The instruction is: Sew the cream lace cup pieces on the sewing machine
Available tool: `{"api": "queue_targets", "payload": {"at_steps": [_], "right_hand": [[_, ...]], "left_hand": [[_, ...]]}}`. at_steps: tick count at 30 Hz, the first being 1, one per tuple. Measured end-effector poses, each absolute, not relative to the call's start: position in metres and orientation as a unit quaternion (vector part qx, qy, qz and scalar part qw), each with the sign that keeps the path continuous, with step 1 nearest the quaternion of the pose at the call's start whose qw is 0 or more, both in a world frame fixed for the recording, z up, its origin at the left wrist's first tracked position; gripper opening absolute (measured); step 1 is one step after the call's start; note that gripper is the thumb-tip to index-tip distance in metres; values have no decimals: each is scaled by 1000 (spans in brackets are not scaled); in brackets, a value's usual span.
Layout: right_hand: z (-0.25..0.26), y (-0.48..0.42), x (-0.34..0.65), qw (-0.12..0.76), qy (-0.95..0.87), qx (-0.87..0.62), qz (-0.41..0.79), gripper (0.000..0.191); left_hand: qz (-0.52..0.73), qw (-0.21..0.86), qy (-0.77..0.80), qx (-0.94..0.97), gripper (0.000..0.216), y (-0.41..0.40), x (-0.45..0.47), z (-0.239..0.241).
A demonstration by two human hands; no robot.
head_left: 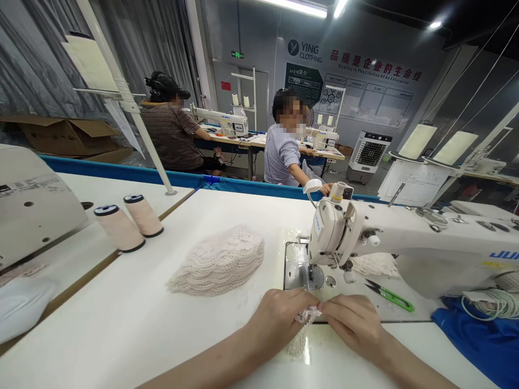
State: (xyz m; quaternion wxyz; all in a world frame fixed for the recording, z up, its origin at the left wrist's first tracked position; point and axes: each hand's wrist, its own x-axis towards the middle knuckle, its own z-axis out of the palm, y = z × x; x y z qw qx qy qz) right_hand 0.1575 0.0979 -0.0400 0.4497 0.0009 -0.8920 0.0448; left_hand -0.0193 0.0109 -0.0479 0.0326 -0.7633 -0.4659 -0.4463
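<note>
Fingers of both the left hand (278,314) and the right hand (353,320) pinch a bunched lace strip (300,339) on the near side of the sewing machine (389,232), its tail running nearward. Bunched so closely, its layers could crease or slip out of line. With fingertips near the needle plate (300,274), careless feeding could nip them. Rightward, thread snips (391,296) could snag lace if swept. Leftward on the worktop (138,308), the lace stack (221,265) could topple if an arm brushes it.
</note>
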Motion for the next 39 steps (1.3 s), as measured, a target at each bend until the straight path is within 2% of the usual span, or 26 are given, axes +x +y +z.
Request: {"api": "queue_targets", "payload": {"at_steps": [12,39], "right_hand": [[-46,101,160,429,-902,-6,56,18],[-43,99,156,445,-894,7,55,16]], "left_hand": [[-446,15,-467,-763,19,11,-20,-50],[-449,-26,-483,-752,19,9,-20,-52]]}}
